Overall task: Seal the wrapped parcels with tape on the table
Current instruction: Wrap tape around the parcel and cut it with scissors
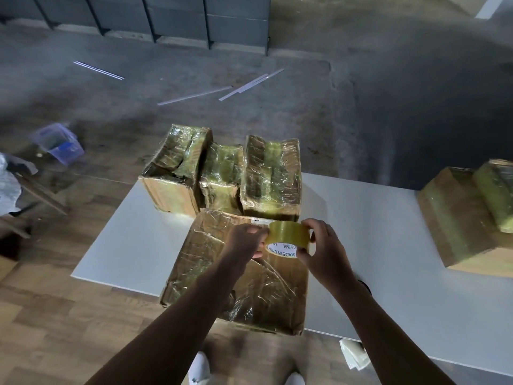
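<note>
Tape roll (288, 238) pinched between both hands, above near parcel (205, 262).

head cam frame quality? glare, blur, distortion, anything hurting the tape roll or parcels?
Head view: dim overall, far floor at upper right sinks into shadow; glare streaks on the rear parcels and near parcel; wide-angle lens skews the table edges; blue bin at left is smeared; tape roll, gripped by left hand and right hand, is sharp, print readable.
</note>
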A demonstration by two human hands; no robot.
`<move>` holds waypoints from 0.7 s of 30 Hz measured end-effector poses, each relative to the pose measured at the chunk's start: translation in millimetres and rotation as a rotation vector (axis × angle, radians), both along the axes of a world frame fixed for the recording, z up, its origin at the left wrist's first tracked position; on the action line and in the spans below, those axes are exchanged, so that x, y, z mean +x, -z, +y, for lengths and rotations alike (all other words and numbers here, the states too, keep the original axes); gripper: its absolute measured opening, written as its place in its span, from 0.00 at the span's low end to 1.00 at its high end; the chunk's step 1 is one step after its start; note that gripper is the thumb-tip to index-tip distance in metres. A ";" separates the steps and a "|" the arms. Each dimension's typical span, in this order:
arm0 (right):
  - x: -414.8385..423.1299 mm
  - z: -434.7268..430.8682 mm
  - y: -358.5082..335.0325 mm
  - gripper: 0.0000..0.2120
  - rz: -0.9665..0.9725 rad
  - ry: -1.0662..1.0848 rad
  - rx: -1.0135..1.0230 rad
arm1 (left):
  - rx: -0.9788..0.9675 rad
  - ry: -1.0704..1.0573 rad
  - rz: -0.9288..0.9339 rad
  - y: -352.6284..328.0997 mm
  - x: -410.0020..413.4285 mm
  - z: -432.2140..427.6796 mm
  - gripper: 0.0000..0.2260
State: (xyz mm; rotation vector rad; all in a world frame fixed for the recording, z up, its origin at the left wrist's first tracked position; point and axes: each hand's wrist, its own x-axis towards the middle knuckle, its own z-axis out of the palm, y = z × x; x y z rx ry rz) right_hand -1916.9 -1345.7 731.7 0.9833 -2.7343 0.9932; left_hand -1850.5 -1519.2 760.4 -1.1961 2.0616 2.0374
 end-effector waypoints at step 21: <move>22.2 -74.9 -45.9 0.26 -0.073 -0.300 0.258 | -0.140 0.156 -0.117 -5.4 20.9 -98.5 0.05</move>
